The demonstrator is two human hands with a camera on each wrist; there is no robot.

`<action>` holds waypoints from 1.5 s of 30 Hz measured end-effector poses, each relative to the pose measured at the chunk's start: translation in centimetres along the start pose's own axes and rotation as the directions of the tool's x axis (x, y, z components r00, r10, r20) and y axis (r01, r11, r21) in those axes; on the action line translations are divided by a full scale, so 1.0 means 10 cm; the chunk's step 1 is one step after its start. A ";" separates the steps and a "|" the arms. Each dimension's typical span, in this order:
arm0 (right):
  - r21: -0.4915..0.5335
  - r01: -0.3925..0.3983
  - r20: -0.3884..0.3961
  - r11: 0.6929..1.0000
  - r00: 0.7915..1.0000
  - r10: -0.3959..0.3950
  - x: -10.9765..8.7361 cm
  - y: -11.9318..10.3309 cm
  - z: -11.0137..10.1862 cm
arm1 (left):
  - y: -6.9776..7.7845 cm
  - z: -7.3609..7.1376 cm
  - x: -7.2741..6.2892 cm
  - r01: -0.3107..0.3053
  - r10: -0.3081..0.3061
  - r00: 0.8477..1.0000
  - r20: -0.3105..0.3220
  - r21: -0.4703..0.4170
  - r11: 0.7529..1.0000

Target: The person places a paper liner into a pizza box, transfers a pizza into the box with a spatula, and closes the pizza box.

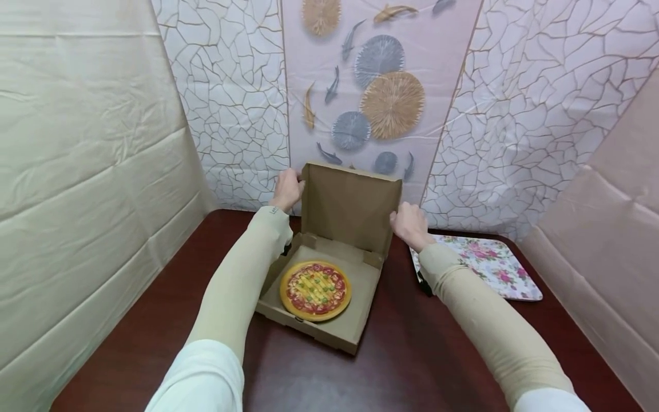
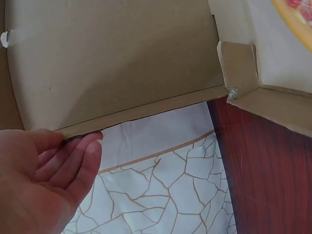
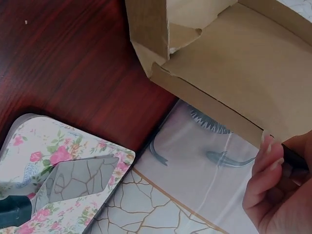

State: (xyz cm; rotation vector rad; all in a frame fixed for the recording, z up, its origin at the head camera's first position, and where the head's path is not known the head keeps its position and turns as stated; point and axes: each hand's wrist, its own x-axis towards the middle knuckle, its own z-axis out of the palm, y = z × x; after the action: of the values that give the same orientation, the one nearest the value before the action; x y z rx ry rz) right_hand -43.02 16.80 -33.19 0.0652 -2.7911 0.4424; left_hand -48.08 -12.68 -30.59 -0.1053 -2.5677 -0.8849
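A cardboard pizza box (image 1: 355, 320) stands with its lid (image 1: 350, 203) raised upright at the back. Inside the box lies a round pizza (image 1: 316, 290) with red, yellow and green toppings. My left hand (image 1: 288, 189) pinches the lid's left side edge, thumb inside and fingers outside, as the left wrist view also shows. At the lid's right side edge, my right hand (image 1: 410, 223) grips lower down; its curled fingers (image 3: 265, 180) lie against the outer side of the flap in the right wrist view.
To the right lies a floral tray (image 1: 489, 266), partly behind my right forearm. On it, in the right wrist view, rests a pizza server with a shiny blade (image 3: 80, 178) and dark handle (image 3: 14, 212). The dark red table (image 1: 412, 366) meets patterned cloth walls behind and beside.
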 end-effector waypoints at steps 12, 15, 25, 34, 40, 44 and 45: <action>0.014 -0.019 0.009 1.000 1.000 0.019 0.09 0.00 -0.08 | 0.02 -0.03 -0.01 -0.027 0.026 0.999 -0.028 -0.034 0.999; 0.020 -0.002 -0.014 1.000 1.000 0.003 0.10 -0.02 -0.13 | 0.04 -0.09 0.01 -0.032 0.031 0.999 -0.025 -0.038 0.999; 0.021 0.056 -0.023 0.998 0.998 -0.056 0.07 -0.08 -0.17 | 0.02 -0.22 0.00 -0.047 0.047 0.999 0.015 -0.008 0.999; -0.015 0.063 -0.078 0.998 0.995 -0.064 0.04 -0.09 -0.13 | 0.06 -0.27 -0.03 -0.067 0.067 0.997 0.045 -0.006 0.998; -0.013 0.042 -0.106 0.999 0.993 -0.043 0.04 -0.11 -0.12 | 0.08 -0.28 0.01 -0.079 0.078 0.996 0.046 0.012 0.997; -0.013 0.028 -0.118 1.000 0.993 -0.029 0.05 -0.12 -0.13 | 0.09 -0.27 0.04 -0.088 0.088 0.996 0.016 0.017 0.996; -0.012 0.026 -0.122 1.000 0.992 -0.028 0.05 -0.12 -0.13 | 0.10 -0.27 0.04 -0.086 0.086 0.996 0.011 0.012 0.996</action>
State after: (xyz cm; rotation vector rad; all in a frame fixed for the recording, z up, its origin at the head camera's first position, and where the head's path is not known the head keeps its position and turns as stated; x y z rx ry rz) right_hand -43.06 16.07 -31.53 0.0712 -2.6690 0.4111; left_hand -47.27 -13.56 -27.96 -0.2159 -2.5567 -0.8379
